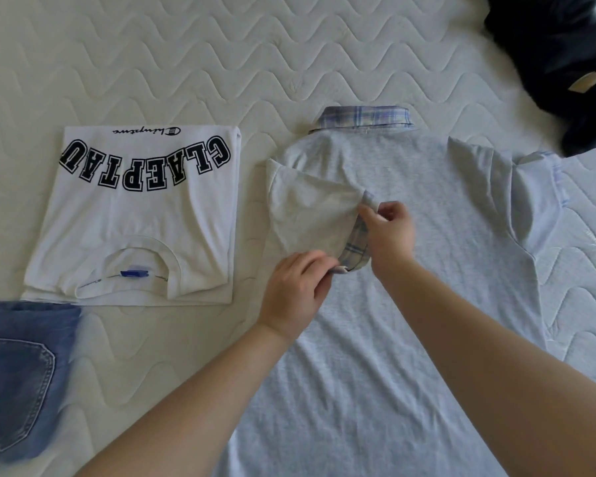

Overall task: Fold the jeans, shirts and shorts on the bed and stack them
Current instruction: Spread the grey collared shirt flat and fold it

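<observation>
A grey polo shirt (427, 270) with a plaid collar (365, 117) lies spread back-up on the mattress. Its left sleeve (310, 215) is folded inward across the back. My left hand (298, 290) pinches the lower end of that sleeve's plaid cuff (355, 249). My right hand (387, 232) pinches the cuff's upper end. The right sleeve (537, 201) lies flat and spread outward. A folded white T-shirt (135, 228) with black letters sits to the left. Folded blue jeans (18, 373) lie at the lower left.
A dark navy garment (558, 63) lies crumpled at the top right corner, touching the polo's right sleeve. The quilted white mattress (186, 63) stretches bare across the top and between the white T-shirt and the polo.
</observation>
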The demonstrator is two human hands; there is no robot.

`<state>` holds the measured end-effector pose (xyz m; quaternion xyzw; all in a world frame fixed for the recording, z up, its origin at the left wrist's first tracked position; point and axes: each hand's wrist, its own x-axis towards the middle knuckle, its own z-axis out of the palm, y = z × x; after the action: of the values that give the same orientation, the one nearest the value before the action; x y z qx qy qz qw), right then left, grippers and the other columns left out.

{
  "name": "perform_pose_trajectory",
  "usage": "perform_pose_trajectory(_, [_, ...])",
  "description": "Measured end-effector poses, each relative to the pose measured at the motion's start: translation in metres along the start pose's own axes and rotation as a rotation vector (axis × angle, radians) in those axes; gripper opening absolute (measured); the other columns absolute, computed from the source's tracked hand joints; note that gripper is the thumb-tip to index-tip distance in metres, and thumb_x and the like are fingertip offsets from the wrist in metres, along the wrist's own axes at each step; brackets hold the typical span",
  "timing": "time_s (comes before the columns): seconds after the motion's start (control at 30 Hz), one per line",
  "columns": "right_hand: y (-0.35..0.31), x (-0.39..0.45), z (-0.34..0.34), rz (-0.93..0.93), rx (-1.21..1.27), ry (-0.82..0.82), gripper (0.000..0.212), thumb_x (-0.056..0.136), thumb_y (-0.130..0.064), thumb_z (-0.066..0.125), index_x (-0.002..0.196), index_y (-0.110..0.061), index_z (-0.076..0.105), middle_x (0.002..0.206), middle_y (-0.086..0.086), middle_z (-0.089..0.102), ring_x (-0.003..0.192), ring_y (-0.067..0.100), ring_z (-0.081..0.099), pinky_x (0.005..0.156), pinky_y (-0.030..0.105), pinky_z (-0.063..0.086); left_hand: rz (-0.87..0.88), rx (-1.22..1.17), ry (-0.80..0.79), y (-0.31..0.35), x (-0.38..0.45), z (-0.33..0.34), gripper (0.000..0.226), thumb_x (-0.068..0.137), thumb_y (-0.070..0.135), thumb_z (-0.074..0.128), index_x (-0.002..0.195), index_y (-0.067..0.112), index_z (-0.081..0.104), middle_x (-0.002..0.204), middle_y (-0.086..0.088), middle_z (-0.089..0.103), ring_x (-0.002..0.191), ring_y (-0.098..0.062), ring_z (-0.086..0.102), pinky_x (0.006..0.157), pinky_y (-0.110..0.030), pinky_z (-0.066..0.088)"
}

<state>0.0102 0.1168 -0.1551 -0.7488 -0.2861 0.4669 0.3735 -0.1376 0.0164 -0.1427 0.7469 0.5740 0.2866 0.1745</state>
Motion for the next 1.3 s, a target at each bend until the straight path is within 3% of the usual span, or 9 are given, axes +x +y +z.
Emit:
perform_pose_trajectory(0.13, [-0.001,0.010,-0.022,-0.171,0.013,0.057,0.022,0.083,-0.031,0.071,0.074,-0.028,0.051,0.076,-0.011,0.065,0.075,0.000,0.064,0.063,0.020,0.052,0.023,-0.043,-0.021,0.015,0.010,0.022,0.017,0.089,0.011,0.061,0.101,0.007,0.072,0.101,-0.005,0.071,0.090,-0.023,0.067,0.081,-0.034,0.052])
perform_pose_trajectory(0.3, [0.019,0.026,-0.038,-0.004,-0.106,0.029,0.015,0.085,-0.024,0.070,0.088,-0.024,0.056,0.093,-0.003,0.066,0.091,0.018,0.067,0.068,0.028,0.054,0.035,-0.143,-0.259,0.022,0.018,0.042,0.023,0.091,0.016,0.066,0.111,0.007,0.069,0.104,-0.005,0.071,0.093,-0.022,0.066,0.082,-0.034,0.052])
perform_pose_trajectory(0.5, [0.020,0.030,-0.044,0.185,-0.014,-0.112,0.070,0.083,-0.025,0.078,0.139,-0.023,0.037,0.097,-0.008,0.064,0.081,0.006,0.066,0.058,0.025,0.053,-0.296,-0.043,-0.090,-0.040,0.060,0.018,0.033,0.087,-0.004,0.052,0.115,0.007,0.064,0.109,-0.011,0.063,0.098,-0.027,0.059,0.087,-0.027,0.043])
perform_pose_trajectory(0.57, [0.020,0.030,-0.042,0.228,0.030,-0.174,0.061,0.082,-0.022,0.079,0.133,-0.016,0.046,0.101,-0.001,0.069,0.086,0.016,0.070,0.072,0.039,0.060,-0.440,0.088,-0.072,-0.070,0.088,0.007,0.044,0.085,-0.006,0.048,0.125,0.011,0.057,0.121,-0.013,0.054,0.110,-0.031,0.053,0.094,-0.036,0.044])
perform_pose_trajectory(0.63, [0.023,0.028,-0.040,0.199,0.007,-0.253,0.038,0.082,-0.022,0.079,0.115,-0.013,0.062,0.099,0.005,0.074,0.084,0.019,0.073,0.073,0.038,0.061,-0.483,0.221,-0.154,-0.097,0.121,-0.002,0.059,0.083,-0.007,0.045,0.136,0.018,0.048,0.134,-0.014,0.042,0.122,-0.034,0.044,0.101,-0.041,0.039])
perform_pose_trajectory(0.83, [0.025,0.025,-0.039,0.138,0.091,-0.356,0.025,0.083,-0.022,0.077,0.105,-0.019,0.065,0.092,-0.002,0.076,0.085,0.017,0.074,0.070,0.036,0.061,-0.054,0.517,-0.732,-0.126,0.197,-0.010,0.058,0.077,0.011,0.066,0.124,0.043,0.058,0.142,-0.004,0.027,0.133,-0.030,0.026,0.107,-0.044,0.023])
perform_pose_trajectory(1.03, [0.017,0.027,-0.038,0.071,0.184,-0.287,0.015,0.089,-0.016,0.071,0.101,-0.022,0.064,0.087,-0.006,0.075,0.082,0.011,0.072,0.064,0.024,0.057,0.102,0.423,-0.665,-0.130,0.208,-0.019,0.015,0.081,0.023,0.070,0.089,0.035,0.072,0.138,0.007,0.038,0.122,-0.024,0.033,0.098,-0.036,0.021])
perform_pose_trajectory(1.17, [0.016,0.032,-0.038,0.063,0.160,-0.243,0.014,0.091,-0.017,0.068,0.100,-0.026,0.063,0.102,-0.002,0.070,0.090,0.013,0.070,0.067,0.022,0.057,0.069,0.418,-0.693,-0.137,0.222,-0.041,0.026,0.082,0.009,0.059,0.092,0.030,0.072,0.108,0.008,0.064,0.113,-0.018,0.043,0.092,-0.031,0.017])
perform_pose_trajectory(1.3, [0.017,0.030,-0.027,0.059,0.164,-0.255,0.014,0.092,-0.017,0.067,0.102,-0.025,0.063,0.107,0.001,0.069,0.093,0.016,0.070,0.067,0.021,0.057,0.051,0.642,-0.795,-0.148,0.237,-0.063,0.033,0.083,0.009,0.049,0.093,0.035,0.066,0.083,0.010,0.056,0.102,-0.013,0.043,0.096,-0.039,0.020])
